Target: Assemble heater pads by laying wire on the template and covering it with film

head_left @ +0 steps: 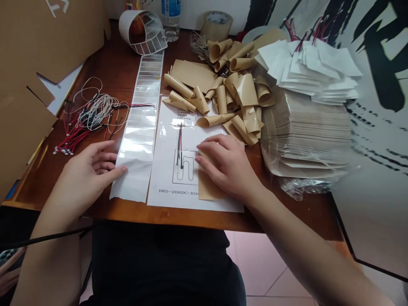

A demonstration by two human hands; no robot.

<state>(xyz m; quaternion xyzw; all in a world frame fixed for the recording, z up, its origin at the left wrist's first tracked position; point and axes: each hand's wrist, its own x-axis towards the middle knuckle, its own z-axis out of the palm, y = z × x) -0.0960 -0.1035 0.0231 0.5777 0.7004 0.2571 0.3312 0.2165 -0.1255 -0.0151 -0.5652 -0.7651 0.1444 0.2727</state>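
My right hand lies on a sheet of brown kraft paper, its fingers curled over the paper's upper edge. That paper partly covers a white printed sheet marked "DRS-206DC-E", which shows a wire-loop diagram. A small sensor with red and black wires lies on the white sheet, just left of my fingers. My left hand rests on the table with its fingers spread, the fingertips touching a long strip of clear film with a white backing.
Left of the strip lies a tangle of red, black and white wires. Curled kraft paper pieces, white paper squares and a tall stack of kraft sheets fill the right. A tape roll and water bottle stand behind.
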